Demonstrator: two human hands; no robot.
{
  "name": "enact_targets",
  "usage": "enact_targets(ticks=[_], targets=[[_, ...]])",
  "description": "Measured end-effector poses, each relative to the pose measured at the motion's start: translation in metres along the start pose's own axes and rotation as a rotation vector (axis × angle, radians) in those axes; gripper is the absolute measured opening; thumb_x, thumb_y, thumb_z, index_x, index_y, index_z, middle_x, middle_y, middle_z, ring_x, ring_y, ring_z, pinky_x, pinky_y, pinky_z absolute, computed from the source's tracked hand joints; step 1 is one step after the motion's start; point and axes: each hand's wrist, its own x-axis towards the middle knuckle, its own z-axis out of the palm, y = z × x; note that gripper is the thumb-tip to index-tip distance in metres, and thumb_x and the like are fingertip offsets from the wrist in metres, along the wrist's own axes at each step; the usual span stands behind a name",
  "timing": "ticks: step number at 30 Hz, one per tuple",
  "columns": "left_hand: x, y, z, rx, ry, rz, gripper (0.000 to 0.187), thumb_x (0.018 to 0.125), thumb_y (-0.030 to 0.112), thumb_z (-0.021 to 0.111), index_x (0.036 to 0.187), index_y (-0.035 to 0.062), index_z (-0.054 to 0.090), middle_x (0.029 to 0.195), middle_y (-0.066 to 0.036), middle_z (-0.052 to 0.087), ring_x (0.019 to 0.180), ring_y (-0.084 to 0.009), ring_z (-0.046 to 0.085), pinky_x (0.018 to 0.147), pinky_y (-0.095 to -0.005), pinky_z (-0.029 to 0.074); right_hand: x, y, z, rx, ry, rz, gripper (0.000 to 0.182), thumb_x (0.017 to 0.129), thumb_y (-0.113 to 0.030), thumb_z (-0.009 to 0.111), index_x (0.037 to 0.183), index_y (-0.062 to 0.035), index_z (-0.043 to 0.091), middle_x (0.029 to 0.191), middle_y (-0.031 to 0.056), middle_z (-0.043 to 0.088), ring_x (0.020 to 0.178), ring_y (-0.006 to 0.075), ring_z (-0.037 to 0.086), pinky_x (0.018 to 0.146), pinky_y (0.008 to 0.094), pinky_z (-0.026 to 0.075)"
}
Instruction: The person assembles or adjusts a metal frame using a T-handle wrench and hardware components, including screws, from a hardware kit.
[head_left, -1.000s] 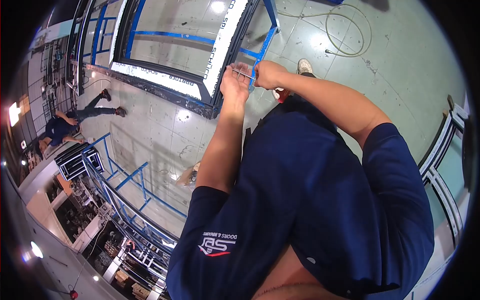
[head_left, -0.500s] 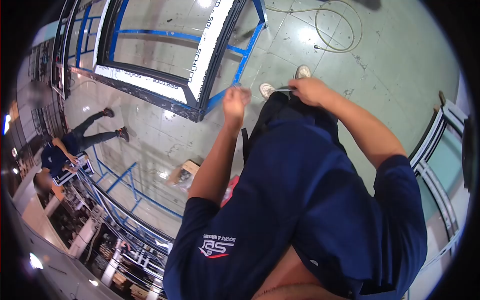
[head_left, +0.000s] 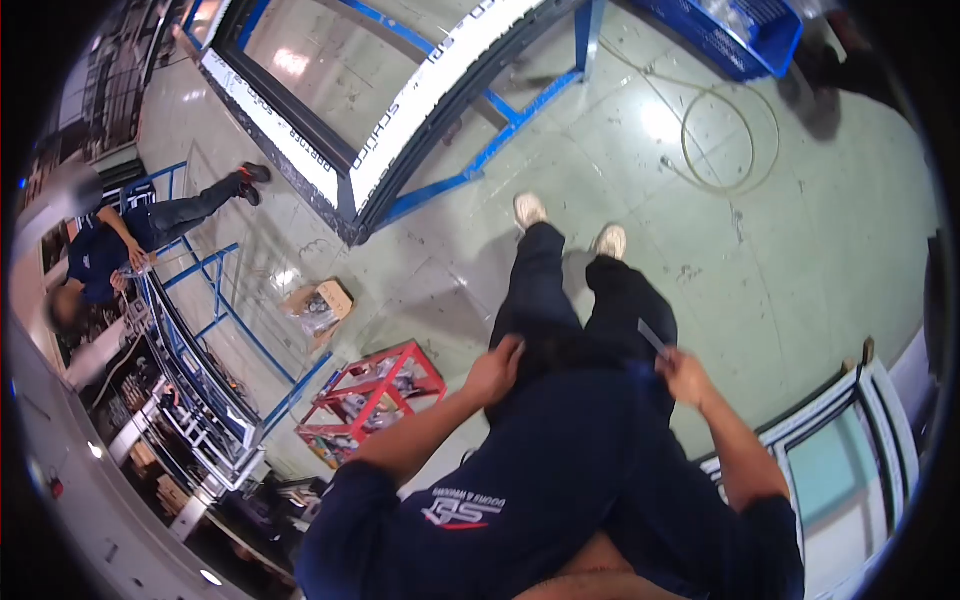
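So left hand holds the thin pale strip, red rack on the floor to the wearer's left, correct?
Not quite: the head view shows the right hand holding the thin pale strip. The red rack is on the floor to the wearer's left.

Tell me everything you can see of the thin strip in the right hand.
The strip looks slim, flat and straight, pale grey, perhaps metal. The right hand grips one end, hiding that part; the free end juts out at a slant, forward and to the left, in front of the dark trousers. Whether it touches the cloth cannot be told, and it is too small and blurred to show any markings.
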Motion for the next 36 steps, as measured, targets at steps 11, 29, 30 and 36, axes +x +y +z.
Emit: enact_targets(ticks=[11, 29, 30, 36], targets=[[0.143, 0.055, -0.207, 0.352, 1.037, 0.665, 0.011, 0.092, 0.007, 0.057, 0.1, 0.0051, 0.064, 0.094, -0.013, 0.064, 0.085, -0.0285, 0.063, 0.075, -0.0347, 0.05, 0.219, -0.08, -0.109, 0.063, 0.217, -0.468, 0.024, 0.102, -0.01, 0.047, 0.122, -0.0013, 0.058, 0.106, 0.0144, 0.066, 0.099, 0.0241, 0.062, 0.091, 0.0346, 0.048], [0.22, 0.063, -0.299, 0.575, 1.241, 0.567, 0.033, 0.1, 0.031, 0.052, 0.1, -0.001, 0.061, 0.081, -0.01, 0.059, 0.075, -0.0179, 0.054, 0.074, -0.0317, 0.045, 0.453, -0.105, -0.053, 1.307, -0.256, -0.861, 0.048, 0.098, -0.008, 0.046, 0.145, -0.0014, 0.04, 0.125, 0.0207, 0.06, 0.096, 0.0277, 0.065, 0.084, 0.0431, 0.057], [0.223, 0.061, -0.3, 0.567, 1.241, 0.576, 0.033, 0.099, 0.031, 0.052, 0.099, -0.0008, 0.061, 0.08, -0.01, 0.059, 0.075, -0.0177, 0.054, 0.073, -0.0315, 0.045, 0.458, -0.099, -0.06, 1.426, -0.359, -0.951, 0.049, 0.097, -0.01, 0.048, 0.145, -0.001, 0.04, 0.132, 0.021, 0.057, 0.11, 0.0314, 0.063, 0.093, 0.0455, 0.055], [0.221, 0.06, -0.309, 0.619, 1.24, 0.462, 0.034, 0.097, 0.034, 0.052, 0.099, 0.0019, 0.063, 0.081, -0.01, 0.059, 0.078, -0.0192, 0.056, 0.076, -0.0318, 0.045, 0.485, -0.086, -0.042, 1.17, -0.176, -0.98, 0.041, 0.101, -0.023, 0.058, 0.133, 0.0007, 0.048, 0.124, 0.0203, 0.063, 0.115, 0.0316, 0.062, 0.098, 0.0445, 0.052]])
